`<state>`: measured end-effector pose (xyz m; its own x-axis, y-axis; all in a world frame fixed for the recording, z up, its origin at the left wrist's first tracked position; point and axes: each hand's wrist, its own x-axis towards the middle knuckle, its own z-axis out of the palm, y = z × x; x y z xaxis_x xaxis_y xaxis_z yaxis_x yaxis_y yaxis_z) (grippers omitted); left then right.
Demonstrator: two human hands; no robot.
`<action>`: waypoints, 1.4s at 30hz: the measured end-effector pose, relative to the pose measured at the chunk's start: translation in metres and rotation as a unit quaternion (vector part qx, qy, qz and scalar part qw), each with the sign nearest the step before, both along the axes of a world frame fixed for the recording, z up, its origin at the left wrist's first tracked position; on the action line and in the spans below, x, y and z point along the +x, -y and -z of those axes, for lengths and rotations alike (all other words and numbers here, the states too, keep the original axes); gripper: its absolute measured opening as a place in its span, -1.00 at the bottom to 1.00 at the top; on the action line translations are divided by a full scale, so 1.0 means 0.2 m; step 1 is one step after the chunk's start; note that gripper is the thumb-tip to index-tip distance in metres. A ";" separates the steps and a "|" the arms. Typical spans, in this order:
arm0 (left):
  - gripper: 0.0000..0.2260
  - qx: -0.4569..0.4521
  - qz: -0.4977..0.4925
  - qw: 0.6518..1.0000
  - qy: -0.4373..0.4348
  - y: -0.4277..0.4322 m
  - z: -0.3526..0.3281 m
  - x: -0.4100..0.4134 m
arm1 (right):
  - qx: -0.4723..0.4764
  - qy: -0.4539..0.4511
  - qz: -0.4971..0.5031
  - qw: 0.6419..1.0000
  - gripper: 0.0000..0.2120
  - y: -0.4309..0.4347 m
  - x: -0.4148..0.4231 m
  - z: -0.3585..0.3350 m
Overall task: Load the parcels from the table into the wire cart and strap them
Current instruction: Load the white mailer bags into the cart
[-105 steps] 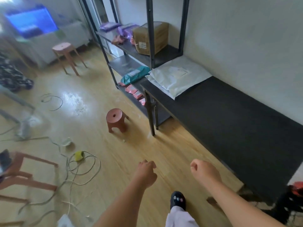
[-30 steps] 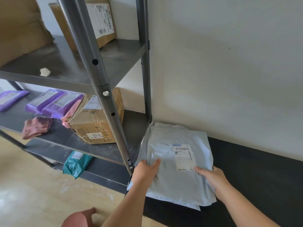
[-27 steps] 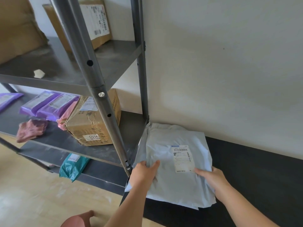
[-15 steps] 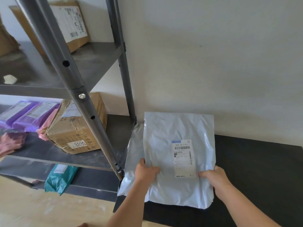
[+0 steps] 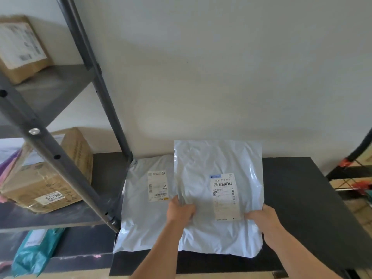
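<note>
A white parcel [image 5: 219, 168] is held up over the black table [image 5: 302, 198], its printed label [image 5: 225, 196] turned to the camera. It is gripped at both sides. Its left edge is clasped by the left hand [image 5: 180, 211], the fingers curled onto the front of the plastic just beside the label. Its lower right edge is pinched by the right hand [image 5: 261, 218], the thumb laid on the front and the other fingers hidden behind. The upper part of the parcel is seen against the wall [image 5: 221, 67], and the lower edge hangs above the near part of the table (whether it touches the surface cannot be told).

A second parcel [image 5: 141, 208], also white and labelled, is left lying flat at the table's left end, partly covered by the held one and by the left forearm. Its far corner is pressed against a post of the grey rack [image 5: 66, 158], which stands just beside the table.

On the rack's middle shelf a carton [image 5: 50, 184] marked 5556 is set close to the front post, with purple bags [image 5: 8, 164] glimpsed behind it at the picture's left edge. An upper carton [image 5: 20, 47] is placed on the shelf above. A teal bag [image 5: 34, 250] is laid on the lowest shelf.

At the far right edge, beyond the table, a wire frame [image 5: 354, 178] with red fittings is partly shown; no more of it can be made out.
</note>
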<state>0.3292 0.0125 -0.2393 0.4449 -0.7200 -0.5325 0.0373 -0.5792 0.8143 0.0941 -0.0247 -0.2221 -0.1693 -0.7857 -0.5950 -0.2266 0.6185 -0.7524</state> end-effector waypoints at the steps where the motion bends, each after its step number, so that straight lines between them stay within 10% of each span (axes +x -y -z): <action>1: -0.77 0.000 0.011 1.000 0.003 0.01 -0.01 -0.05 | -0.002 -0.002 0.005 1.000 -0.69 -0.01 -0.05 -0.01; 42: -0.71 0.017 0.318 0.947 0.031 -0.41 -0.01 -2.72 | -0.036 -0.047 0.310 0.949 -0.85 -0.96 -2.64 0.02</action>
<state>-0.2140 0.0943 -0.2370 -0.0422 -0.8354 -0.5480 -0.3763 -0.4948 0.7833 -0.4340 0.1673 -0.2270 -0.6614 -0.5557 -0.5037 0.0960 0.6033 -0.7917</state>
